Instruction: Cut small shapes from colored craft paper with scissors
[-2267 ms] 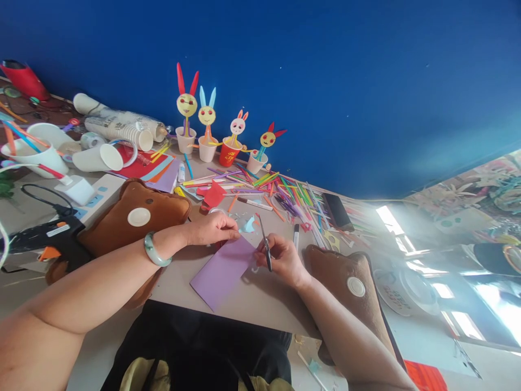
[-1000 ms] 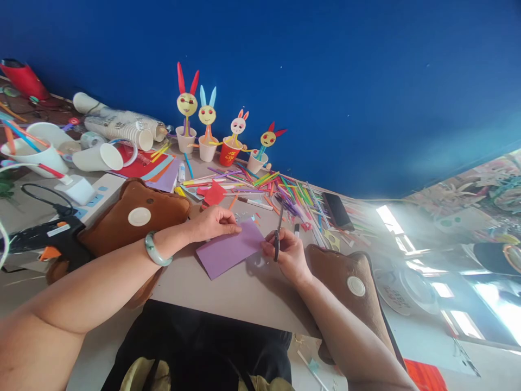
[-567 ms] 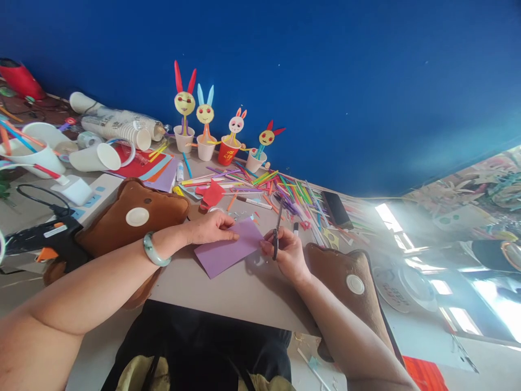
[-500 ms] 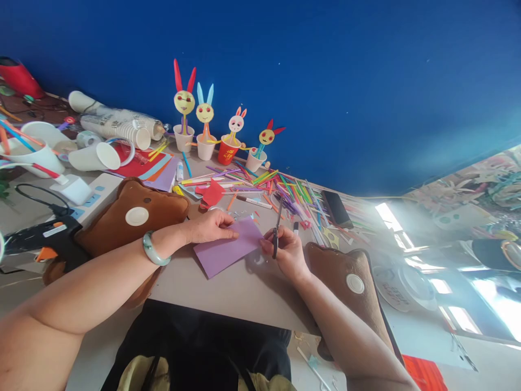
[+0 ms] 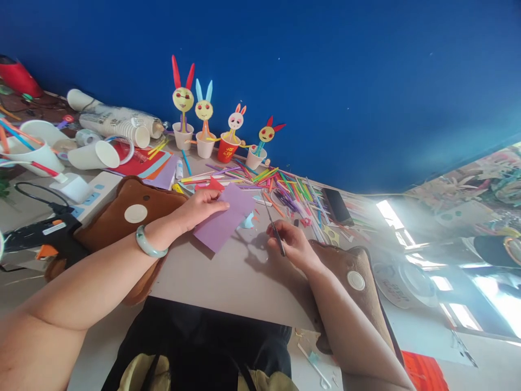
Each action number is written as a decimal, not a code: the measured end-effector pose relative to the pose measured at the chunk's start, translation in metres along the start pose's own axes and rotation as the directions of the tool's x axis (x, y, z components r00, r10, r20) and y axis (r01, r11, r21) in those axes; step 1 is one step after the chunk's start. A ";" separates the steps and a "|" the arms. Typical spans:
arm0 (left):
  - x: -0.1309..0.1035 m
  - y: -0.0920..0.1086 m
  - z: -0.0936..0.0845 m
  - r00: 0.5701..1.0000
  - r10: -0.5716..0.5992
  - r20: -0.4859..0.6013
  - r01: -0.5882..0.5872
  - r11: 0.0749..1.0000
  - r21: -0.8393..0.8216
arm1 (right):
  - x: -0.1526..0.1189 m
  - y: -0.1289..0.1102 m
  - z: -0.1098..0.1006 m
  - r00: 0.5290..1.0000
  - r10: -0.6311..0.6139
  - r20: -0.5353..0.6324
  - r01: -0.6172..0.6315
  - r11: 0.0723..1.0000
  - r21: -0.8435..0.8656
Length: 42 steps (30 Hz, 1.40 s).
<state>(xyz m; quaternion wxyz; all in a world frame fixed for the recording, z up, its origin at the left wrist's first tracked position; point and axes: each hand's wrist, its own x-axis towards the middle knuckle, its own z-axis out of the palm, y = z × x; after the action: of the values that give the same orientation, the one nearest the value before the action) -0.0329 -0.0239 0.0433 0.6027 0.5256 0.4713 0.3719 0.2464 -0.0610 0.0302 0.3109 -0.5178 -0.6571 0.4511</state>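
Note:
My left hand (image 5: 199,209) pinches a sheet of purple paper (image 5: 222,222) by its upper left part, tilted up over the table. A pale green bangle circles that wrist. In my right hand (image 5: 295,244) is a pair of scissors (image 5: 275,231), its blades pointing up and away, apart from the paper. Behind the purple sheet lie a red paper scrap (image 5: 211,183) and a small light blue paper scrap (image 5: 248,221). Brown cushions lie under or beside each forearm, one on the left (image 5: 109,217) and one on the right (image 5: 345,266).
Several rabbit-faced cups, one of them red (image 5: 229,149), stand along the blue wall. Colourful sticks (image 5: 297,190) spread across the table's back beside a black phone (image 5: 337,206). On the left are a glue gun (image 5: 44,233), a power strip (image 5: 95,195) and paper cups (image 5: 95,156).
My left hand has lifted and turned the purple paper up and away. My right hand has drawn off the paper to the right with the scissors, whose blades now slant leftward.

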 end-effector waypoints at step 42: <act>0.009 -0.026 -0.004 0.983 0.035 0.178 -0.055 0.993 0.106 | -0.003 -0.004 -0.007 0.938 0.181 0.296 -0.098 0.957 -0.272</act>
<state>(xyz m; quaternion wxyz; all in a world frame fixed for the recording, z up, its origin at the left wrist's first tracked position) -0.0350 -0.0187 0.0160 0.6034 0.5996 0.4240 0.3109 0.2517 -0.0620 0.0367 0.0992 -0.5195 -0.7120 0.4620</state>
